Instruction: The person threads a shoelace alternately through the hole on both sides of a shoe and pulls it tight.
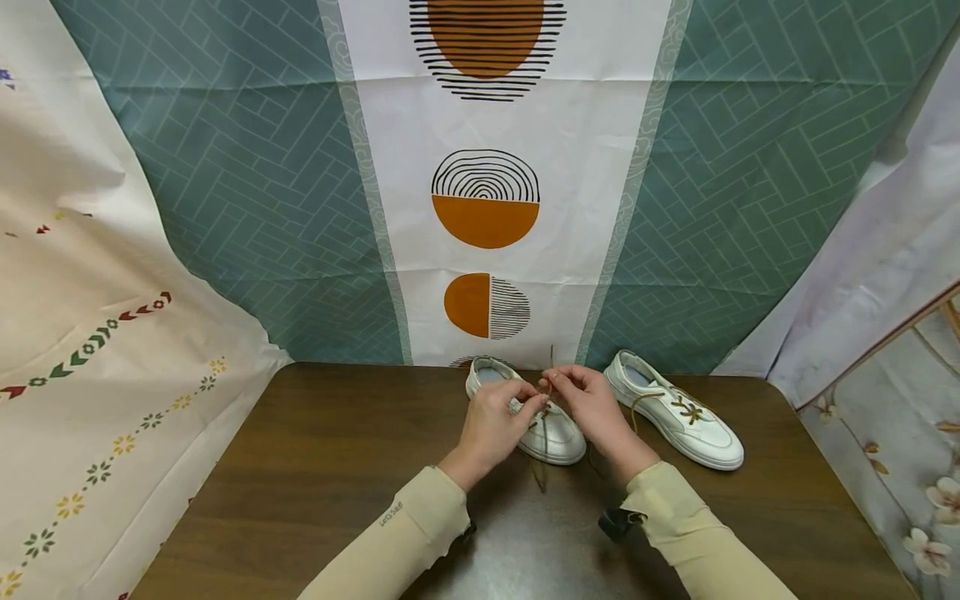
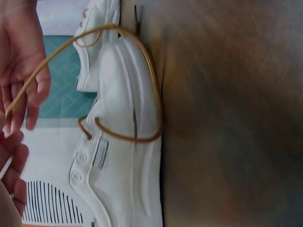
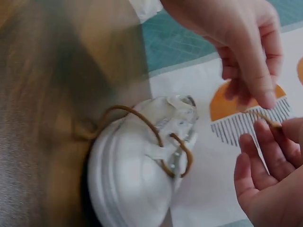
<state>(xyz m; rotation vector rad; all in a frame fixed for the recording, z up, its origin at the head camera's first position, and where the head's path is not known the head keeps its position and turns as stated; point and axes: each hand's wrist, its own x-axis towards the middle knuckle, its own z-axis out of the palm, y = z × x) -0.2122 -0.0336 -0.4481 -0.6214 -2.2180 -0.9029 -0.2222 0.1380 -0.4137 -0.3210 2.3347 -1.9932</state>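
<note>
Appeared bright and fairly even in the head view, with pale glare on the tabletop (image 1: 337,467) on the near side of left hand (image 1: 491,425) and right hand (image 1: 592,408), between soft shadows. Looked hazier in the 2 wrist views, smearing wood grain beside the hands and, from the right wrist, the brown lace (image 3: 137,115) at its far end.
</note>
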